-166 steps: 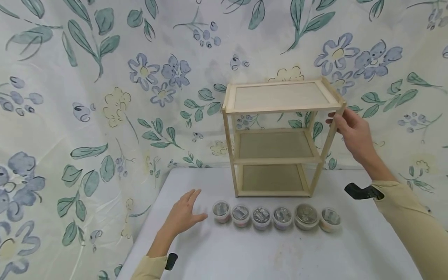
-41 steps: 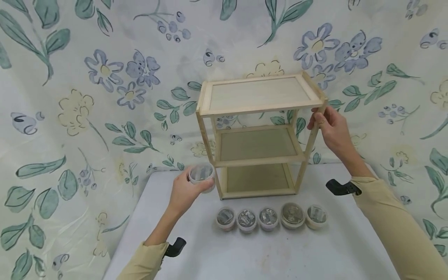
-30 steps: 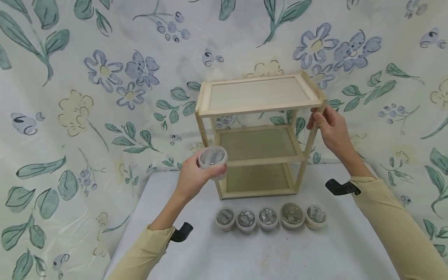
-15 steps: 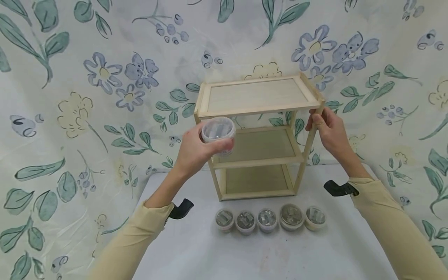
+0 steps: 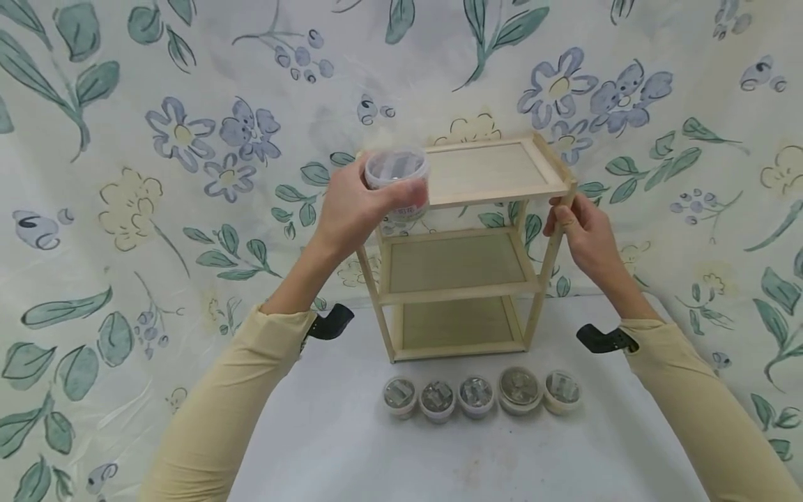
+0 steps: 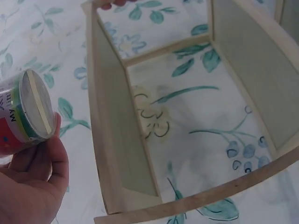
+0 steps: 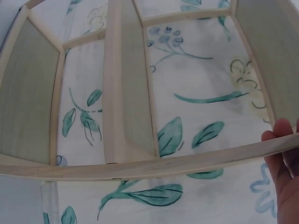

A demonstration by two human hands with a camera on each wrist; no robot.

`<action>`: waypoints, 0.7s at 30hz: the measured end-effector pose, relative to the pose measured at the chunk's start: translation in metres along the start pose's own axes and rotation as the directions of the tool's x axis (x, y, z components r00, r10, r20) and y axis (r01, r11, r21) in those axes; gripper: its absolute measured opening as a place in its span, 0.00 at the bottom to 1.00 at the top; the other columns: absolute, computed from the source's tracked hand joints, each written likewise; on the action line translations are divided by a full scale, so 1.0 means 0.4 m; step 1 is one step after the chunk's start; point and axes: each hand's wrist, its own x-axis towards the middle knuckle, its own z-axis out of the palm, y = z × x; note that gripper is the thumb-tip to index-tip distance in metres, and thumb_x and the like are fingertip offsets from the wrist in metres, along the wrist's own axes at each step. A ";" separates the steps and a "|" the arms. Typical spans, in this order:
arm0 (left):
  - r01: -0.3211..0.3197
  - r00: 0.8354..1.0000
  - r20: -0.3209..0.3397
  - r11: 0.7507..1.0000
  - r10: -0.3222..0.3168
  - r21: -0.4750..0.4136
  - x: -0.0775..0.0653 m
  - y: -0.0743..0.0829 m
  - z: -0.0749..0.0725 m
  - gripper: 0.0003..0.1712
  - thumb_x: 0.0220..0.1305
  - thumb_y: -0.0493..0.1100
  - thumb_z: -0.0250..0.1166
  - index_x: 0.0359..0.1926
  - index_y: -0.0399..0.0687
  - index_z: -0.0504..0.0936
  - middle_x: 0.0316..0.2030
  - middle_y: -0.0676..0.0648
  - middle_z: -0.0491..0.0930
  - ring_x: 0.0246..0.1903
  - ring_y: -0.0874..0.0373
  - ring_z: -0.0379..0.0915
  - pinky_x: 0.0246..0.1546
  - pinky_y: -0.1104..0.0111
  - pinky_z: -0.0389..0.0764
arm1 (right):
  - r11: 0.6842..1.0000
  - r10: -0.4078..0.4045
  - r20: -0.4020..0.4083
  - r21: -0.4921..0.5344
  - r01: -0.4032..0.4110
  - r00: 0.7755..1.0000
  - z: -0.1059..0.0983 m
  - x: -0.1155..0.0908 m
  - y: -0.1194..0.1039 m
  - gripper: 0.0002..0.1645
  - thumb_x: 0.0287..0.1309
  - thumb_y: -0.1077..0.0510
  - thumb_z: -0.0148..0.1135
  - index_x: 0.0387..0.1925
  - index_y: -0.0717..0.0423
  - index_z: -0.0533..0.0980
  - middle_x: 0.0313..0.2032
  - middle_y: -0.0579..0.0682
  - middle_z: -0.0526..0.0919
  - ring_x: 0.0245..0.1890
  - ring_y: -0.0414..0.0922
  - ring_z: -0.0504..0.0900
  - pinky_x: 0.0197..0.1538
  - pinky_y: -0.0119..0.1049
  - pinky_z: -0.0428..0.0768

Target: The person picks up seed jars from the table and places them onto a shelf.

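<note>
My left hand (image 5: 354, 202) grips a clear plastic tub (image 5: 398, 183) with a printed label, its fingers round the side and its thumb across the front. In the head view the tub overlaps the left end of the top board of a three-tier wooden shelf (image 5: 461, 289). From the left wrist, the tub (image 6: 28, 109) shows apart from the shelf frame, beside the top board. My right hand (image 5: 586, 233) holds the shelf's front right post just below the top, and its fingertips (image 7: 282, 127) curl over that post in the right wrist view.
Several lidded tubs (image 5: 437, 401) stand in a row on the white table (image 5: 376, 460), in front of the shelf. One tub (image 5: 520, 390) is wider than its neighbours. Behind the table hangs a floral cloth (image 5: 207, 125).
My left hand, free and beside the row at first, has picked up the leftmost tub and lifted it up to the shelf's top level. My right hand keeps its grip on the post.
</note>
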 end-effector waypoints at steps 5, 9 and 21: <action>-0.021 1.000 0.002 1.000 0.022 -0.015 0.058 0.019 0.017 0.35 0.53 0.57 0.70 0.56 0.42 0.77 0.45 0.43 0.81 0.42 0.54 0.76 0.41 0.65 0.78 | 1.000 -0.005 -0.011 0.013 0.005 1.000 -0.007 0.001 -0.002 0.13 0.75 0.60 0.46 0.50 0.66 0.71 0.30 0.53 0.77 0.32 0.39 0.78 0.48 0.26 0.74; -0.022 1.000 -0.009 0.999 0.022 -0.037 0.099 0.027 0.032 0.35 0.54 0.58 0.70 0.58 0.42 0.76 0.48 0.44 0.81 0.45 0.56 0.75 0.46 0.66 0.78 | 1.000 -0.007 0.000 0.024 0.007 1.000 -0.006 -0.002 -0.002 0.14 0.75 0.62 0.46 0.52 0.69 0.70 0.30 0.58 0.76 0.31 0.39 0.78 0.46 0.26 0.75; 0.043 0.997 0.065 0.996 -0.038 -0.082 0.197 0.048 0.106 0.39 0.55 0.60 0.69 0.61 0.42 0.74 0.52 0.45 0.79 0.50 0.56 0.75 0.51 0.66 0.77 | 0.999 -0.012 0.009 0.033 0.012 1.000 0.001 -0.006 -0.053 0.13 0.74 0.68 0.44 0.51 0.75 0.69 0.30 0.68 0.74 0.30 0.41 0.77 0.45 0.26 0.75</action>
